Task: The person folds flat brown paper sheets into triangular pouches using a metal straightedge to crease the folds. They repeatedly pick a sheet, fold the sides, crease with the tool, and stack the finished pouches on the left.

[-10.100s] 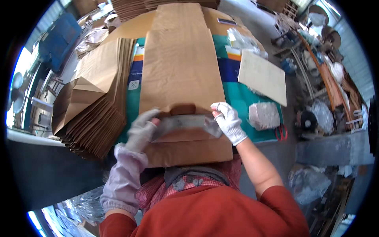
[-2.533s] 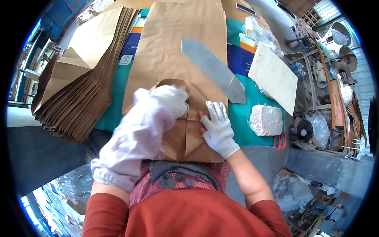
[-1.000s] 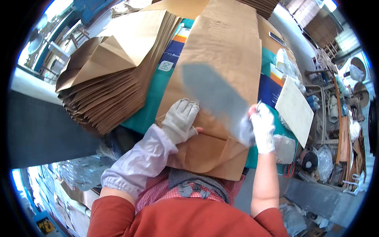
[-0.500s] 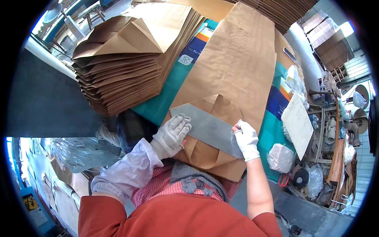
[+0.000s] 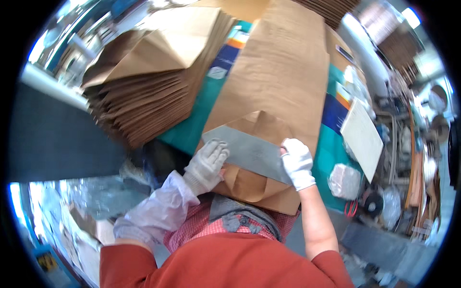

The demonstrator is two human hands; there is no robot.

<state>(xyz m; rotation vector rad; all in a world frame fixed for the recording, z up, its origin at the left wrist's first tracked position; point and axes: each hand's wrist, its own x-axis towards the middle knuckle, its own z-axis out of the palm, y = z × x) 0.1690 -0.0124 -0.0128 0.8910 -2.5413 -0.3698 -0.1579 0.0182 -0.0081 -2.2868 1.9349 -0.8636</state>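
A large brown kraft paper bag (image 5: 281, 72) lies lengthwise before me, its near end folded open into flaps. Across that end rests a flat grey plate (image 5: 252, 153) with angled corners. My left hand (image 5: 207, 165), in a white glove, lies over the plate's left end with the fingers stretched out. At the other end my right hand (image 5: 297, 165), in a white glove with bare fingertips, has its fingers curled around the plate's edge. The underside of that grip is hidden.
A tall stack of folded brown paper bags (image 5: 139, 103) stands to the left on the teal printed sheet (image 5: 185, 132). To the right are a white board (image 5: 362, 139), a plastic-wrapped block (image 5: 344, 181), red-handled scissors (image 5: 351, 208) and a phone (image 5: 345, 54).
The view has shifted and blurred slightly. My right hand has moved up a little along the plate's right end, its fingers more curled. My left hand keeps its place on the plate.
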